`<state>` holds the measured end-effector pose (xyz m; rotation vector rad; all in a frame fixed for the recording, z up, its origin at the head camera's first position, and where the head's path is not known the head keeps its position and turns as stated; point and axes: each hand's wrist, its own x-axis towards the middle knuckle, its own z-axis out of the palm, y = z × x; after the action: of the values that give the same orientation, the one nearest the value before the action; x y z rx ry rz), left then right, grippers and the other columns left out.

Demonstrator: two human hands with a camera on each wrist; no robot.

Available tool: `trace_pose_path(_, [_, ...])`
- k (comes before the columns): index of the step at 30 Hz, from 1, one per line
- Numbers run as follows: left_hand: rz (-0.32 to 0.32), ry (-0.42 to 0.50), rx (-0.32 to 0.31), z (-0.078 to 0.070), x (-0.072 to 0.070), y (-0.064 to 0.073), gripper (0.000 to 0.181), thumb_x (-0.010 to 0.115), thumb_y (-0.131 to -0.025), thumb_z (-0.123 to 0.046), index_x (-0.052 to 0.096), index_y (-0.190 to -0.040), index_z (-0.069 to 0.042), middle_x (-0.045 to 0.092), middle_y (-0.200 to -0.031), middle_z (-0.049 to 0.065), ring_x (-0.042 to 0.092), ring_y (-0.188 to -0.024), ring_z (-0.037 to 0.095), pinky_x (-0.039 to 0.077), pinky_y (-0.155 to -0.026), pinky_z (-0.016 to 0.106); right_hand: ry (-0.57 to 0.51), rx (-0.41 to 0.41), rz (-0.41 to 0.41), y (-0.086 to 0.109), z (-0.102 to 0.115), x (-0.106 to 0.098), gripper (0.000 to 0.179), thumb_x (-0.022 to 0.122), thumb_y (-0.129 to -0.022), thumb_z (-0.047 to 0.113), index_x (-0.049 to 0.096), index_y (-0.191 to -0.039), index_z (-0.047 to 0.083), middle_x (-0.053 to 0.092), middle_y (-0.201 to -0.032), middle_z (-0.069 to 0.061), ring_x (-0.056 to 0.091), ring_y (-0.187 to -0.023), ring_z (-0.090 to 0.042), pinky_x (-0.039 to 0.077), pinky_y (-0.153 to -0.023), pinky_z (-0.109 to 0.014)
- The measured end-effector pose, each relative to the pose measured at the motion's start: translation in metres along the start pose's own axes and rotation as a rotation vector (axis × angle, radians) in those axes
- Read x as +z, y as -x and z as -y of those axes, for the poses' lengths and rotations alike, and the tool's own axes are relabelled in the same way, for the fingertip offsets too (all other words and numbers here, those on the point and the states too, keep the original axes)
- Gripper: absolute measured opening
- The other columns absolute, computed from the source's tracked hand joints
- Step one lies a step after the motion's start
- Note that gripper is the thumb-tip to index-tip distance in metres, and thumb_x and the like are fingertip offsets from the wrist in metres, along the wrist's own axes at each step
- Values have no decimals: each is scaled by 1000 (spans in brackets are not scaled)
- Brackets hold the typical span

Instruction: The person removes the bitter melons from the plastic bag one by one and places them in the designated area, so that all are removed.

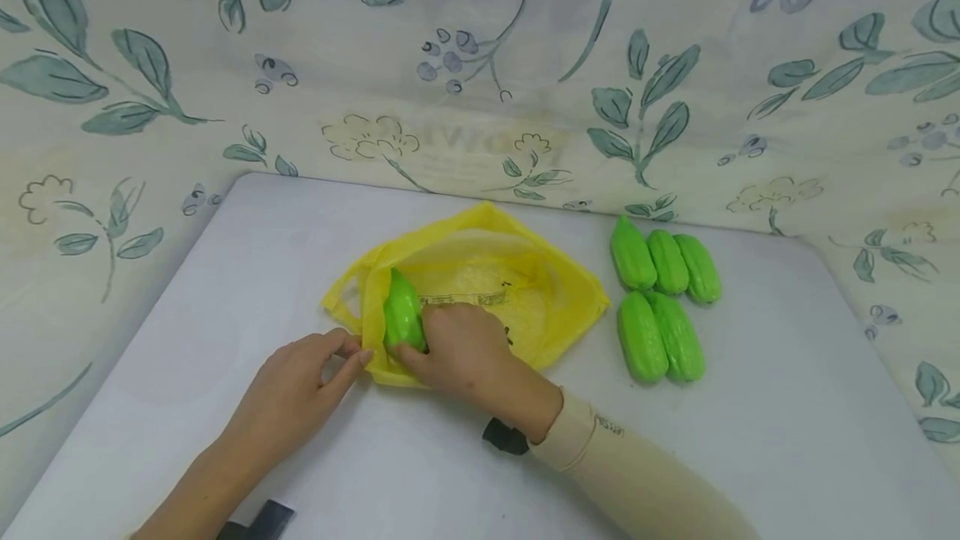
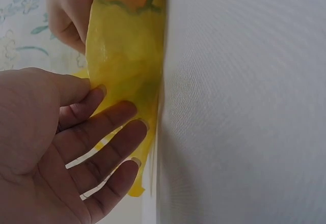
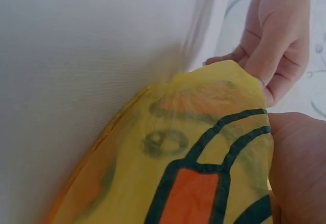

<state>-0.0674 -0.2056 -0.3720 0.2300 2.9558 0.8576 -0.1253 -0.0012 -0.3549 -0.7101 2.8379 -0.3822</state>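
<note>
A yellow plastic bag (image 1: 525,307) lies on the table with its mouth spread wide. My left hand (image 1: 300,382) pinches the bag's near left rim between thumb and forefinger; in the left wrist view the other fingers of that left hand (image 2: 86,142) are loosely bent against the plastic. Inside the bag's left end rests a glossy green ribbed star fruit (image 1: 403,307). My right hand (image 1: 468,348) reaches into the bag and grips this fruit, thumb at its lower end; the fingertips are hidden. The right wrist view shows mostly the bag's printed side (image 3: 204,147), covering the right fingers.
Several more green star fruits (image 1: 641,336) lie in two rows on the white table (image 1: 787,407), right of the bag. Black camera parts (image 1: 504,436) show beneath the right wrist and beside the left forearm. A floral cloth (image 1: 487,140) rises behind the table.
</note>
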Motion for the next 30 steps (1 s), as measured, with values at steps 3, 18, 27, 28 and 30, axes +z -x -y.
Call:
trace_pose_path(3, [-12,1,14,1,0,0,11,73,-100,-27,69,-100,-17,72,-94,-2,48,-69,15,44,-66,37,-18,6,9,0,0,-2,40,70,-98,48,58,-80,15,52,-63,4,48,-52,-10,39,-46,-23])
trace_pose_path(18, [-32,7,34,2,0,0,9,74,-100,-26,69,-98,-19,72,-93,-3,48,-68,14,44,-65,37,-83,41,28,2,-6,-4,34,73,-97,44,62,-90,13,57,-67,3,51,-55,-11,42,-50,-24])
trace_pose_path(27, [-20,9,14,0,0,0,10,73,-100,-27,69,-100,-18,68,-86,-4,46,-66,15,42,-63,36,-134,53,36,3,-12,-3,31,73,-97,41,63,-97,12,59,-71,3,53,-59,-11,43,-53,-24])
trace_pose_path(28, [-18,8,12,0,0,1,10,73,-100,-27,69,-100,-18,67,-84,-5,46,-66,15,41,-63,35,-148,55,37,3,-12,-3,31,73,-97,41,63,-98,12,60,-72,3,53,-60,-11,44,-53,-24])
trace_pose_path(30, [-14,4,8,1,-1,1,11,73,-100,-28,70,-100,-18,66,-83,-5,45,-65,15,41,-62,35,-177,61,42,4,-13,-3,29,74,-97,39,63,-98,12,60,-73,3,54,-61,-11,44,-54,-24])
